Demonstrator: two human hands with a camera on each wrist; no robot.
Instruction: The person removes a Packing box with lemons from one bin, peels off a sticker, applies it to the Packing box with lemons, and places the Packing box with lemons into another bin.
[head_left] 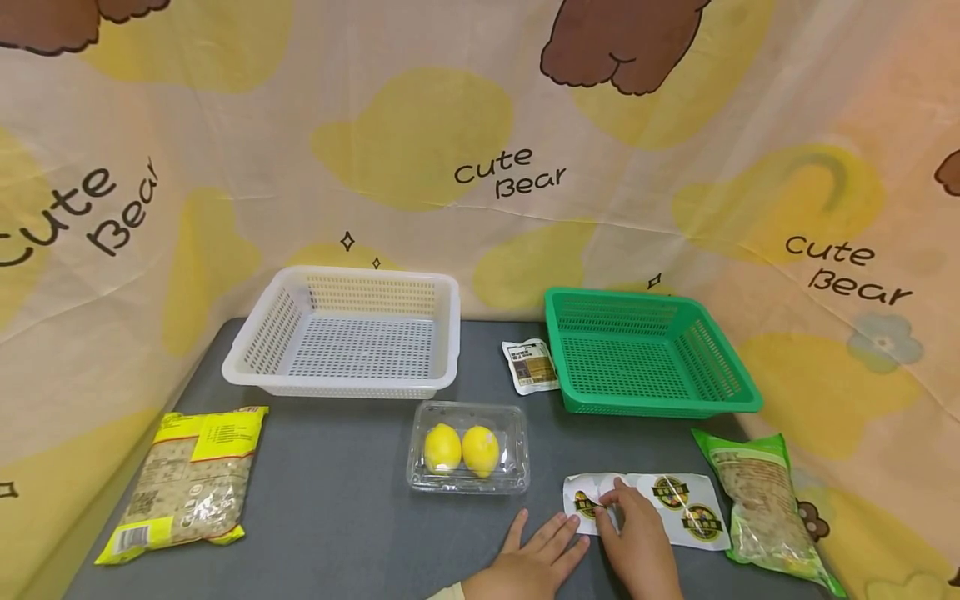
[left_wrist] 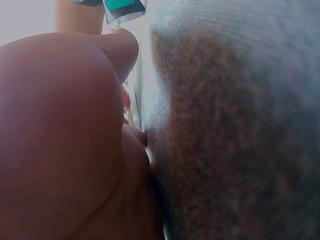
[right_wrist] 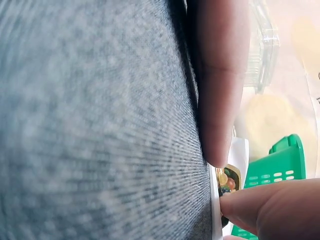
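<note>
A white sheet of round stickers [head_left: 701, 487] lies on the dark tabletop at the lower right in the head view. My right hand [head_left: 637, 542] is over its middle, thumb and index finger pinching at the edge of the leftmost black-and-yellow sticker [head_left: 585, 504]. Close up in the right wrist view, two fingertips meet that sticker [right_wrist: 230, 180]. My left hand [head_left: 536, 558] lies flat with fingers spread, its fingertips at the sheet's lower left corner. Just beyond is a clear plastic box [head_left: 468, 483] with two lemons [head_left: 442, 450] inside.
A white basket [head_left: 341, 385] stands at the back left and a green basket [head_left: 645, 404] at the back right. A small packet [head_left: 531, 367] leans by the green one. Bagged goods lie at both sides: a yellow bag [head_left: 187, 483] and a green bag [head_left: 765, 500].
</note>
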